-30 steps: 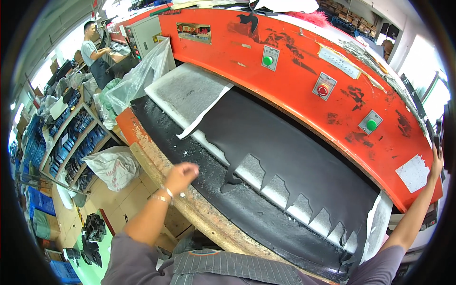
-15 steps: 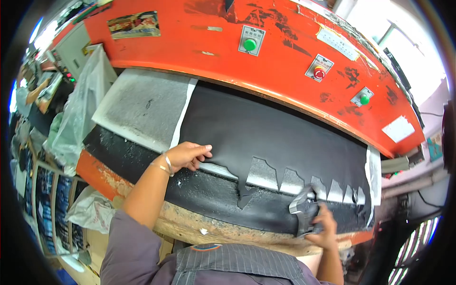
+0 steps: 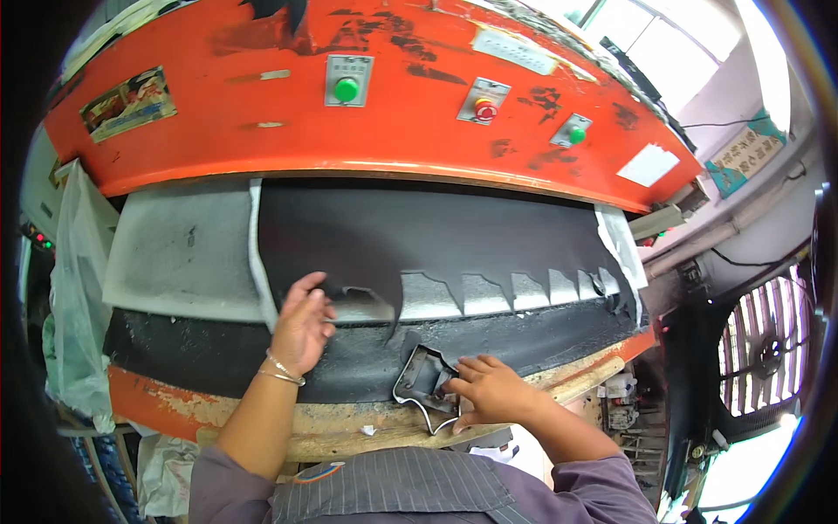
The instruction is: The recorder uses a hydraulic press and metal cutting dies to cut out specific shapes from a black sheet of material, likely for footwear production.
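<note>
A large black sheet (image 3: 349,231), perhaps leather or synthetic, lies over the machine bed, its near edge notched by several cut-outs. My left hand (image 3: 301,330) hovers by the left part of that edge, fingers apart and holding nothing. With my right hand (image 3: 499,391) I grip a metal cutting die (image 3: 406,384), an open frame with a curved outline, by its right side. The die is tilted above the bed's near edge, below a hanging tongue of the black sheet. My right fingertips are partly hidden behind the frame.
Behind the bed stands an orange machine front (image 3: 410,144) with green buttons (image 3: 346,89) and a red button (image 3: 485,109). A greyish-white pad (image 3: 179,253) lies under the sheet. A worn wooden edge (image 3: 332,428) borders the bed near me. Clear plastic (image 3: 78,262) hangs at left.
The view has turned to the right. My right hand has brought the die leftward along the near edge, turning it. My left hand has lifted its fingers and spread them.
</note>
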A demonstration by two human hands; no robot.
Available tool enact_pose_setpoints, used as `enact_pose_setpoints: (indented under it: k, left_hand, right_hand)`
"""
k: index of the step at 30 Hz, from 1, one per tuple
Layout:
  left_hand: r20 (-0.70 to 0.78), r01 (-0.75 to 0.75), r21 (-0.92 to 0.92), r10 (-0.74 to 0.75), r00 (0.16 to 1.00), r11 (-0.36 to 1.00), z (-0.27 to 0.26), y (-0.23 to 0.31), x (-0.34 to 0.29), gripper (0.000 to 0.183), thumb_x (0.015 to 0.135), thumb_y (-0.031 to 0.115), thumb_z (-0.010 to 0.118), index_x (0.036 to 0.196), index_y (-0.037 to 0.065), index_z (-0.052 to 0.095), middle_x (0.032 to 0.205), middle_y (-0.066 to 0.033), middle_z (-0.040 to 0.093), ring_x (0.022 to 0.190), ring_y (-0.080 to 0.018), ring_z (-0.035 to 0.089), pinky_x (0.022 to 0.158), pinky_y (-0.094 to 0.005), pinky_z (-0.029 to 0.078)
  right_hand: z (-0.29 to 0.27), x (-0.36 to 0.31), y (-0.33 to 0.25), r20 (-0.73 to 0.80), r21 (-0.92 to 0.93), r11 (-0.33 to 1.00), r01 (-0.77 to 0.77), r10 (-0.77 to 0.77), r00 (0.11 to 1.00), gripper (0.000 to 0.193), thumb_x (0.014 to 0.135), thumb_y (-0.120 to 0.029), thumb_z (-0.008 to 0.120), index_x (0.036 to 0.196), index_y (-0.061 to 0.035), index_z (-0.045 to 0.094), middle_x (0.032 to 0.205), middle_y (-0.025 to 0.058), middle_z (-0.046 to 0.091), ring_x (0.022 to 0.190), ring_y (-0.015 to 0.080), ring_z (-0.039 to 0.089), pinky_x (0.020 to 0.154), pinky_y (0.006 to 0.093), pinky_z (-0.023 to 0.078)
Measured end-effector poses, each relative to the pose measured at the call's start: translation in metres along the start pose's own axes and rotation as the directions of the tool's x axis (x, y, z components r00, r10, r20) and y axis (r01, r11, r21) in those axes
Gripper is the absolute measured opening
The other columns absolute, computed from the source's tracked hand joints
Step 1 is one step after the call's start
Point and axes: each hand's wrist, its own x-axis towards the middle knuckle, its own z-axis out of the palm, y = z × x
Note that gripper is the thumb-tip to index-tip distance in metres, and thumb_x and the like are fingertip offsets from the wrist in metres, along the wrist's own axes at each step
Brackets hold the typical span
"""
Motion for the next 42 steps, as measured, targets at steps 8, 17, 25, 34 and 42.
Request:
enact_pose_setpoints:
  k: [8, 17, 25, 34, 42]
  left_hand:
    - [0.059, 0.087, 0.941, -0.411, 0.910, 0.327, -0.030, 0.063, -0.066, 0.038, 0.091, 0.029, 0.063, 0.119, 0.004, 0.061, 0.094, -0.0088, 0.068, 0.076, -0.0119, 0.064, 0.064, -0.0255, 0.052]
    - [-0.437, 0.240, 0.584, 0.052, 0.898, 0.775, -0.062, 0.097, 0.049, 0.034, 0.089, 0.035, 0.065, 0.099, 0.003, 0.060, 0.085, -0.0083, 0.059, 0.068, -0.0141, 0.057, 0.059, -0.0282, 0.048]
    - [-0.071, 0.135, 0.985, 0.471, 0.879, -0.105, -0.064, 0.066, 0.055, 0.034, 0.077, 0.029, 0.076, 0.090, 0.001, 0.062, 0.086, -0.0181, 0.063, 0.086, -0.0365, 0.060, 0.076, -0.0447, 0.047]
    - [0.271, -0.246, 0.959, 0.691, 0.670, -0.138, -0.094, 0.018, 0.003, 0.050, 0.078, 0.011, 0.069, 0.125, 0.007, 0.051, 0.115, -0.0070, 0.065, 0.115, -0.0300, 0.049, 0.099, -0.0432, 0.036]
    - [0.251, -0.267, 0.960, 0.699, 0.670, -0.088, -0.103, 0.024, 0.003, 0.059, 0.079, 0.007, 0.064, 0.134, 0.003, 0.042, 0.112, -0.0060, 0.068, 0.113, -0.0282, 0.053, 0.100, -0.0428, 0.036]
  right_hand:
    - [-0.007, 0.037, -0.011, -0.117, -0.298, 0.905, 0.303, -0.350, 0.929, 0.037, 0.086, -0.029, 0.057, 0.117, -0.0080, 0.058, 0.134, 0.0165, 0.053, 0.129, 0.0294, 0.046, 0.107, 0.0452, 0.034]
    - [-0.009, 0.085, -0.009, 0.319, -0.152, 0.831, 0.535, -0.471, 0.823, 0.036, 0.090, -0.014, 0.045, 0.125, -0.0122, 0.056, 0.113, 0.0076, 0.062, 0.109, 0.0242, 0.058, 0.102, 0.0412, 0.039]
    - [-0.015, 0.088, -0.003, 0.307, -0.132, 0.843, 0.521, -0.465, 0.830, 0.027, 0.087, -0.027, 0.059, 0.104, -0.0058, 0.055, 0.106, 0.0111, 0.063, 0.101, 0.0297, 0.061, 0.079, 0.0406, 0.051]
    - [-0.020, 0.169, -0.025, -0.056, 0.714, 0.669, -0.207, 0.349, 0.936, 0.030, 0.088, -0.023, 0.064, 0.104, -0.0008, 0.051, 0.073, 0.0146, 0.064, 0.067, 0.0238, 0.065, 0.058, 0.0350, 0.048]
    - [-0.023, 0.271, -0.070, -0.393, 0.703, 0.691, -0.168, 0.574, 0.718, 0.030, 0.089, -0.016, 0.058, 0.107, 0.0049, 0.046, 0.074, 0.0194, 0.065, 0.060, 0.0271, 0.065, 0.053, 0.0374, 0.052]
